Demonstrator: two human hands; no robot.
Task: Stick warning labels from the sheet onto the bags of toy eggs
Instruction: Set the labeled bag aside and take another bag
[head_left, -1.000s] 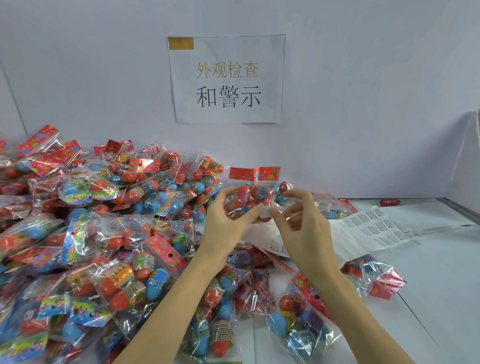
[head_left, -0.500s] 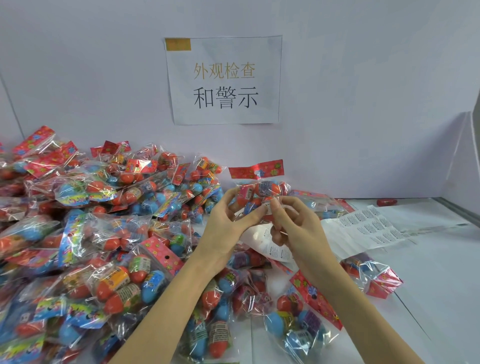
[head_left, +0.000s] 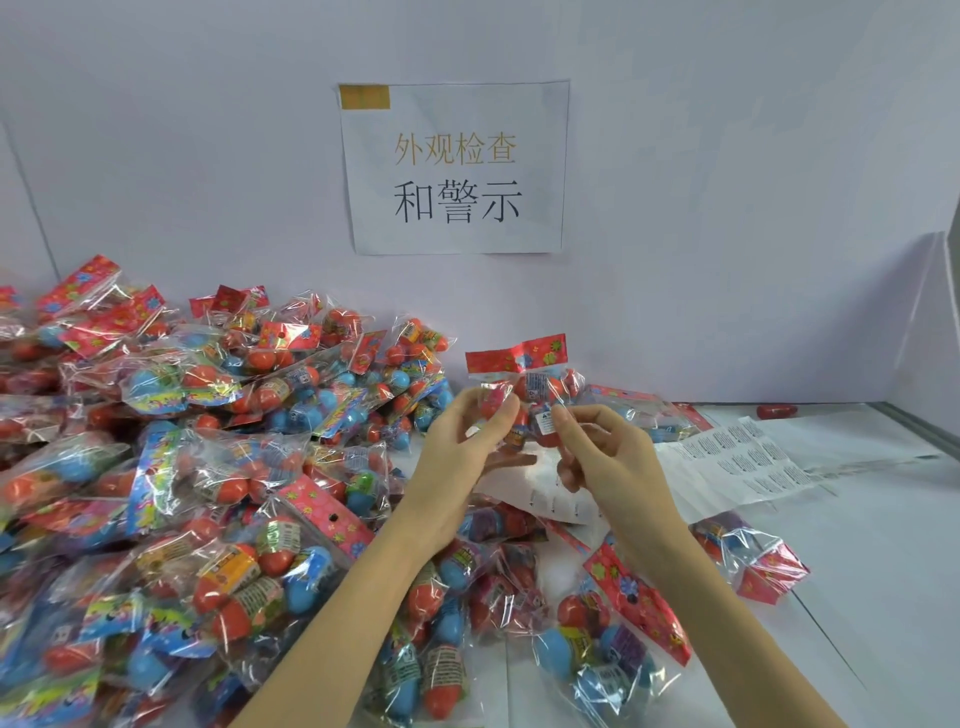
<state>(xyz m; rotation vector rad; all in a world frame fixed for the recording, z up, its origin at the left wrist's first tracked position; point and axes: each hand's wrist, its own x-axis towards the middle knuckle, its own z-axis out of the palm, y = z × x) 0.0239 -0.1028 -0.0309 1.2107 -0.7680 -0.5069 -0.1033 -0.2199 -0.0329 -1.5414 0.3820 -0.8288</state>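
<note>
Label application to held bag, in progress.
Left hand (head_left: 462, 457) pinches the bag (head_left: 524, 400), upright above the surface (head_left: 857, 545); right hand (head_left: 602, 457), nearer, pinches a label (head_left: 545, 425) touching the bag's front; label sheet (head_left: 737, 462) lies just right.

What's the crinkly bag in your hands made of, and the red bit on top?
The held bag looks like thin clear plastic film: glossy, wrinkled, eggs showing through. Its red header looks like printed card or foil, with flower patterns; which one is hard to tell. The label sheet looks like matte white paper.
</note>
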